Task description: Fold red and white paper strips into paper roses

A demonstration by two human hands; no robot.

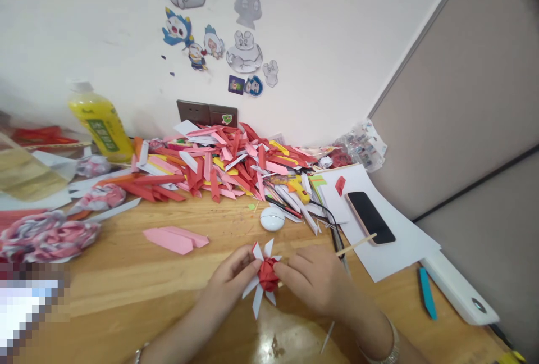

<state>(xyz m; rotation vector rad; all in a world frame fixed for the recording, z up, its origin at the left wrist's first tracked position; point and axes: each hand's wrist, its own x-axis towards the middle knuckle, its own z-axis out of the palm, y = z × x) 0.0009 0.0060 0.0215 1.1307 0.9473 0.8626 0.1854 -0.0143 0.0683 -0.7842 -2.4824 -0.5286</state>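
A folded paper flower [268, 275], with a red centre and white strips radiating out, is between my hands above the wooden table. My left hand [236, 271] pinches it from the left, thumb at the red centre. My right hand [315, 280] is closed around a thin wooden stick [357, 245], whose far end sticks out past the knuckles toward the phone. The right fingertips touch the flower's right side; the stick's near end is mostly hidden. Two pink folded paper strips [174, 239] lie left of my hands.
A heap of red, pink, white and yellow paper strips [227, 162] lines the wall. A yellow glue gun [298, 187], white round case [272, 219] and phone [370, 218] on white paper lie beyond my hands. A yellow drink bottle [101, 125] stands back left.
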